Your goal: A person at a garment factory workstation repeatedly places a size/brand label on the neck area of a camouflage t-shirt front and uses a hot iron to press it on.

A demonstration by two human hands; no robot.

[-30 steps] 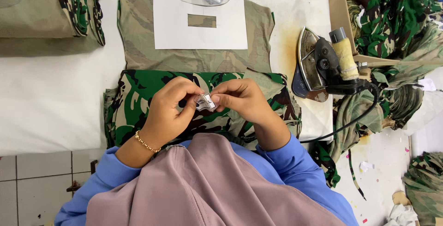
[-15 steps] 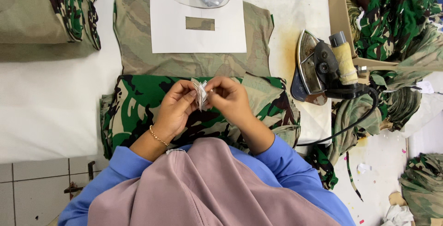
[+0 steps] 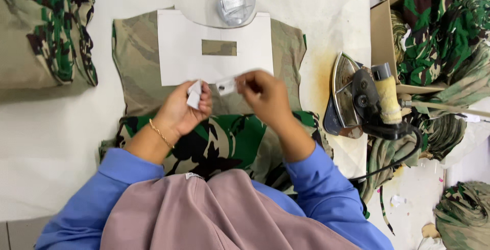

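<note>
a small white strip [image 3: 225, 85] sits pinched in the fingertips of the right hand [image 3: 265, 97], its long axis running left to right, the free end pointing toward the left hand [image 3: 184, 108]. that hand is closed on a separate white scrap [image 3: 194, 95] — the two pieces lie just apart, not touching, the gap between them narrow. both hover above a camouflage cloth [image 3: 224, 143] on the table [image 3: 46, 127]. farther off lies a white template [image 3: 214, 48] with a rectangular cut-out, and beyond it a clear round container [image 3: 236, 2]. to the right an iron [image 3: 357, 97] rests near a cardboard box [image 3: 388, 41].
</note>
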